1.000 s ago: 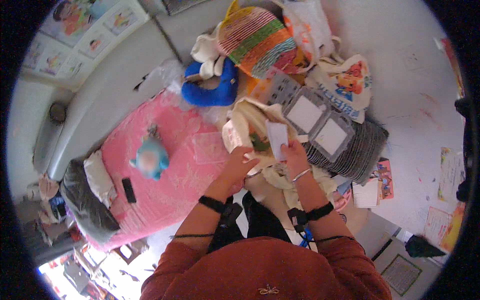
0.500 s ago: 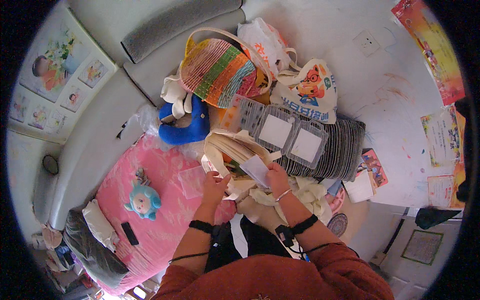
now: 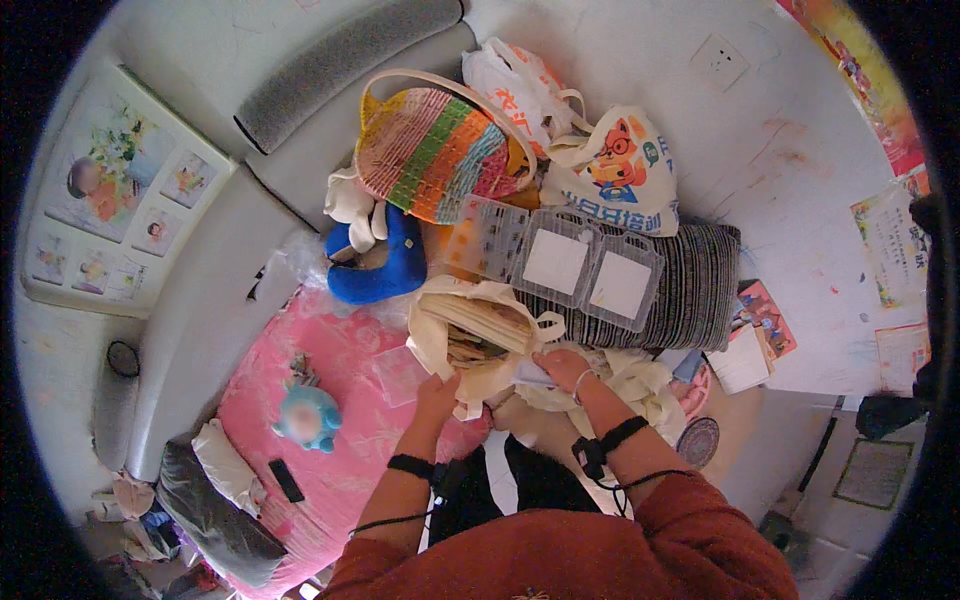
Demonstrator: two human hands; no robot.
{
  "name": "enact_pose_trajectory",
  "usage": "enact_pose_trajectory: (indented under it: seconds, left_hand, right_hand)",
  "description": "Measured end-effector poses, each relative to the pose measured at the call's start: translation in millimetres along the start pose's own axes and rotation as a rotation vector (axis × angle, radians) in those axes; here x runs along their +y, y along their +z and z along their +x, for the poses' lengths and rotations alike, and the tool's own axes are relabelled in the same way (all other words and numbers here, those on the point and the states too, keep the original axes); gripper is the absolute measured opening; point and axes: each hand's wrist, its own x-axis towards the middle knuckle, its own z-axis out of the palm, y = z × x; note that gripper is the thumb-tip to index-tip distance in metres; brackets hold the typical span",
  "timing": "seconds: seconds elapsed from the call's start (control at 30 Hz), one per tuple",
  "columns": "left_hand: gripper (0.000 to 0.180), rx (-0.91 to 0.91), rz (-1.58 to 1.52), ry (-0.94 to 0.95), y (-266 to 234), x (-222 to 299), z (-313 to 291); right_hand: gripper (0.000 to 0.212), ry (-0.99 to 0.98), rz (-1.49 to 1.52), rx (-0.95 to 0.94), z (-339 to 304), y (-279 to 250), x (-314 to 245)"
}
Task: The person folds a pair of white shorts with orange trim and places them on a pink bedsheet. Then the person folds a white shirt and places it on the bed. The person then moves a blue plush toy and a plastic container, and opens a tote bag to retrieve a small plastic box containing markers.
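A cream cloth tote bag stands open in front of me, with several books or papers upright inside it. My left hand is closed on the bag's near left edge. A clear plastic sleeve lies beside that hand on the pink cover. At the bag's near right side, my right hand is closed on a flat white packet. The bag's side and my fingers hide part of the packet.
Clear plastic cases lean on a striped cushion beyond the bag. A woven basket, a printed tote and a blue neck pillow stand farther back. A plush toy and a phone lie left on the pink bedcover.
My right hand has lowered the white packet from over the bag's mouth to its near right side. More of the bag's contents show now. The whole view has shifted slightly.
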Motion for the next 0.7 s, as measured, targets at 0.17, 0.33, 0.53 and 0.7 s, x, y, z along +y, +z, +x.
enact_pose_trajectory:
  seconds: [0.17,0.33,0.53,0.7]
  left_hand:
    - [0.029,0.005,-0.072,-0.096,-16.5,9.4,-34.5]
    - [0.027,0.117,-0.192,0.068,-28.2,55.5,-48.3]
    - [0.033,0.147,-0.288,0.167,-63.0,152.3,-49.5]
    - [0.034,0.209,-0.255,0.277,-77.7,235.7,-36.8]
  right_hand:
    - [0.053,-0.226,-0.261,0.126,-5.1,14.2,-22.1]
    - [0.052,-0.492,-0.179,0.236,-20.0,12.6,-48.5]
    - [0.036,-0.67,-0.002,0.209,-43.1,-41.7,-113.5]
    - [0.022,-0.851,-0.044,0.281,-35.7,-82.6,-178.1]
